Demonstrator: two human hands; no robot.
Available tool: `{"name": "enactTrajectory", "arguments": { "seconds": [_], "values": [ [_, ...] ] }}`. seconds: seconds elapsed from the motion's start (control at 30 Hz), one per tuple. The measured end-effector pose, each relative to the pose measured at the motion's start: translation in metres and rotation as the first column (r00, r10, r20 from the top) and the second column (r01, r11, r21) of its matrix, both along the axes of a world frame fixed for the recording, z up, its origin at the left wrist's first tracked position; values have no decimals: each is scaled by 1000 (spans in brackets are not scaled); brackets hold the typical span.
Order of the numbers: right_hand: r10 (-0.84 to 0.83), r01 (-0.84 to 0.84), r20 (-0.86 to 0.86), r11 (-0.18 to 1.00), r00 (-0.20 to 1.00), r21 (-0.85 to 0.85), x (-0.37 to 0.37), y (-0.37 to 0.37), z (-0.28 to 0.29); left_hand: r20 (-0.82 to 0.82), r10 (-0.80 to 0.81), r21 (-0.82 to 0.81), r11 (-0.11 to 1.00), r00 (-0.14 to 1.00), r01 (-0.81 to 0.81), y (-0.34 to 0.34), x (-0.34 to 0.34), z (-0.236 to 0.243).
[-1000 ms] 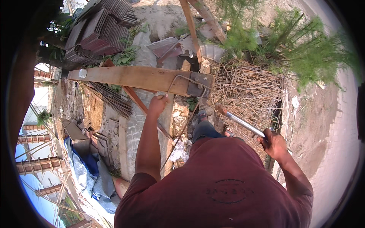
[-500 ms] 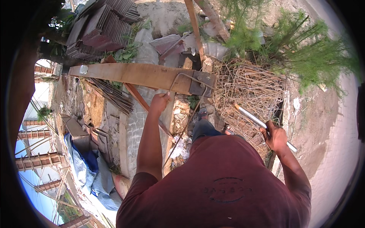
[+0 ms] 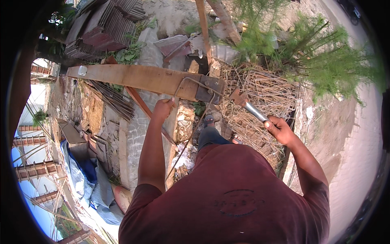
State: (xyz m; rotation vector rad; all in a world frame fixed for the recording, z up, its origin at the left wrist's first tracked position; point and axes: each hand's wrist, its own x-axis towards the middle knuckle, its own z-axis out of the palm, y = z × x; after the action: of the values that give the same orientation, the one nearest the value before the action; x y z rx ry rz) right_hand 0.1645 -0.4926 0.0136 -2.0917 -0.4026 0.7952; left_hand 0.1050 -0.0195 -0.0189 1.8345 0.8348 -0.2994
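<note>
A thin bent steel rod [image 3: 191, 129] lies over the dark metal plate [image 3: 210, 87] at the end of a long wooden plank [image 3: 138, 79]. Its bent part runs across the plank, and a long leg slants down beside my body. My left hand [image 3: 163, 110] is closed on the rod's short bent end at the plank's near edge. In my right hand [image 3: 280, 129] is a bending tool with a silver pipe handle [image 3: 256, 112] and a rusty head [image 3: 238, 96]. That head sits by the rod just right of the plate; whether it grips the rod I cannot tell.
Many bent rods [image 3: 268, 91] lie heaped to the right of the plank. Straight bars [image 3: 111, 99] and a blue tarp [image 3: 95, 183] are at left. Roof tiles [image 3: 107, 30] stand stacked far left, and a leafy green plant [image 3: 321, 49] hangs at the far right.
My right hand has moved left and up, swinging the bending tool's rusty head from over the heap to beside the plate. My left hand stays on the rod; the view has shifted slightly.
</note>
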Motion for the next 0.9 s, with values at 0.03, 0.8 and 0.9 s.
{"name": "enactTrajectory", "arguments": {
  "seconds": [0.03, 0.8, 0.9],
  "values": [
    [-12, 18, -117, 998, 993, 52, 0, 3, -8, 4, -5, -4, 1000, 1000, 5, 1, 0, -1],
    [765, -612, 615, 583, 191, -535, 229, 113, 8, 12, -118, 184, 976, 993, 114, -4, -2, 6],
    [743, -653, 652, 571, 152, -498, 235, 128, 10, 22, -111, 172, 979, 994, 105, -6, -2, 7]
  ]
}}
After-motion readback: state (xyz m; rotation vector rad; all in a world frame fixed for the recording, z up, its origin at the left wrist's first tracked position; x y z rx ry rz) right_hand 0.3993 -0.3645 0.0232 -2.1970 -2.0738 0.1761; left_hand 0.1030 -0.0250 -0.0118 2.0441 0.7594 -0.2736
